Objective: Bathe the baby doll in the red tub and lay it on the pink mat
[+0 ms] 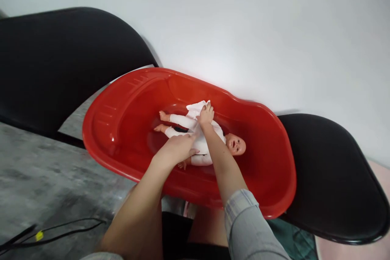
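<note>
A baby doll [235, 145] in white clothing lies on its back in a red baby bathtub [105, 124], head to the right and bare feet to the left. My left hand [179, 147] is at the doll's waist, fingers closed on the front of the white top [202, 145], thumb lower down. On the doll's far side, my right hand [206, 114] grips a bunched white flap of clothing [194, 109]. Whether this flap is a sleeve or loose cloth is unclear. My right forearm crosses over the doll's chest.
The tub rests between a black chair [61, 61] on the left and another black chair [332, 174] on the right, against a white wall [243, 20]. Black cables [61, 231] with a yellow tag lie on the grey floor [45, 174]. Dark green quilted fabric [294, 237] shows below the tub.
</note>
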`<state>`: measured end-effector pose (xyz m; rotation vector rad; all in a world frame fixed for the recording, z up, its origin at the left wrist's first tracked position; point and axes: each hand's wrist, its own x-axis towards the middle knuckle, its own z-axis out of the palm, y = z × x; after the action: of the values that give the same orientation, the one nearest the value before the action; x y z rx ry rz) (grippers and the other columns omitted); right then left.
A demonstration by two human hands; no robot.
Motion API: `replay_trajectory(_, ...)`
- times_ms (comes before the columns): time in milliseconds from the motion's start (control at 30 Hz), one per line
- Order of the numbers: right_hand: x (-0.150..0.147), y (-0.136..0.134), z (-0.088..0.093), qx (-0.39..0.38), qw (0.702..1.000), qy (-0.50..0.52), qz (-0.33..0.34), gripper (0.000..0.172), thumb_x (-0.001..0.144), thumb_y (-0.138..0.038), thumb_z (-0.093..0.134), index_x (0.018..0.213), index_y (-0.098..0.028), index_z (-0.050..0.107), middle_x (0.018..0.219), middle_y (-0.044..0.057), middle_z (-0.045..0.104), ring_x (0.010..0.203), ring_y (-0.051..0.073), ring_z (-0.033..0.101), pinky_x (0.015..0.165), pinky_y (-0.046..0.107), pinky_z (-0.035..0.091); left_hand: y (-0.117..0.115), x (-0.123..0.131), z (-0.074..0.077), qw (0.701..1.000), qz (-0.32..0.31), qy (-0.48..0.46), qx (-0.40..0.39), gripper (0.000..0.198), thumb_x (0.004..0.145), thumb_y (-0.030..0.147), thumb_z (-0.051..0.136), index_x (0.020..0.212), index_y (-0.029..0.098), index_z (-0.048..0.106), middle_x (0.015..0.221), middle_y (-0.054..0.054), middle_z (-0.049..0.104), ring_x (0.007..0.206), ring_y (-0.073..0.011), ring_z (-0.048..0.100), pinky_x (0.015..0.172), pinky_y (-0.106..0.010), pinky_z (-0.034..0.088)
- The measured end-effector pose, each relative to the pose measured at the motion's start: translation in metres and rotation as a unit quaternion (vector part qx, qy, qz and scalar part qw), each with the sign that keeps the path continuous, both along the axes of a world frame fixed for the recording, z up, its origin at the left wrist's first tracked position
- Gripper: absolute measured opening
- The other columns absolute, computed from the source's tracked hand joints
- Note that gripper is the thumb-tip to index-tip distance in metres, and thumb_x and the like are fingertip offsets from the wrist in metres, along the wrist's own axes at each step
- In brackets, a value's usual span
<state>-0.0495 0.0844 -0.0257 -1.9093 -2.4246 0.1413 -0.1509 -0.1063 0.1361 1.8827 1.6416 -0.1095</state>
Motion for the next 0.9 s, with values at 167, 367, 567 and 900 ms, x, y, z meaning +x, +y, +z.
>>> replay_trajectory(167, -0.013, 0.004, -0.003, -0.064, 0.997, 0.026, 0.027, 0.059, 0.098, -0.024, 0.053, 0.155, -0.009, 0.047, 0.165, 0.022, 0.039, 0.154, 0.032, 0.037, 0.128, 0.049, 0.030, 0.003, 0.020, -0.009, 0.999, -0.002, 0.006, -0.033, 0.052, 0.106, 0.035, 0.057, 0.154, 0.014, 0.054, 0.133, -0.019, 0.070, 0.117, -0.0390, 0.070, 0.095, -0.045, 0.054)
replay_trajectory(367, -0.011, 0.018, -0.018, -0.127, 0.987, 0.008, -0.093, 0.094, 0.083, -0.050, 0.077, 0.158, -0.009, 0.038, 0.158, 0.028, 0.041, 0.145, 0.040, 0.047, 0.114, 0.057, 0.048, -0.013, 0.046, -0.008, 0.998, -0.037, -0.058, 0.014, 0.068, 0.101, 0.035, 0.067, 0.161, 0.010, 0.045, 0.133, -0.022, 0.070, 0.123, -0.0379, 0.067, 0.106, -0.050, 0.051)
replay_trajectory(567, 0.000, 0.025, -0.029, -0.163, 0.984, 0.018, -0.066, 0.083, 0.079, -0.061, 0.079, 0.143, -0.012, 0.058, 0.144, 0.023, 0.057, 0.138, 0.037, 0.055, 0.116, 0.049, 0.047, -0.021, 0.032, -0.021, 0.998, -0.050, -0.030, 0.001, 0.056, 0.102, 0.030, 0.064, 0.155, 0.014, 0.054, 0.133, -0.020, 0.070, 0.123, -0.0378, 0.067, 0.106, -0.050, 0.050)
replay_trajectory(900, 0.009, 0.029, -0.032, -0.155, 0.988, 0.025, 0.011, 0.054, 0.095, -0.045, 0.071, 0.138, -0.014, 0.058, 0.121, 0.020, 0.074, 0.111, 0.031, 0.073, 0.095, 0.037, 0.055, -0.012, 0.026, -0.031, 1.000, -0.029, 0.005, -0.003, 0.045, 0.103, 0.029, 0.056, 0.147, 0.023, 0.062, 0.130, -0.017, 0.072, 0.117, -0.0368, 0.070, 0.098, -0.045, 0.053)
